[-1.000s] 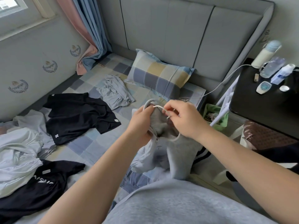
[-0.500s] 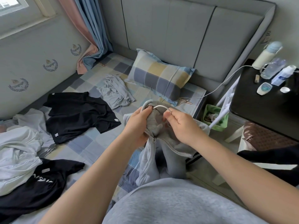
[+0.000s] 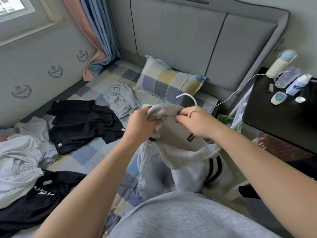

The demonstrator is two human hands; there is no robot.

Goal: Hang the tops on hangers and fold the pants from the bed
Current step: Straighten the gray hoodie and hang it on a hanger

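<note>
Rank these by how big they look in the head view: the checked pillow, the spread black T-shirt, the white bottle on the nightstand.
1. black T-shirt
2. checked pillow
3. white bottle
The T-shirt lies nearer the camera, so its lead over the pillow is unsure.

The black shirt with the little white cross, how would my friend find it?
Look at the checked bed, left of the plaid pillow. A black shirt lies flat there. Unlike the other black top with white lettering, it has one small white cross.
</note>
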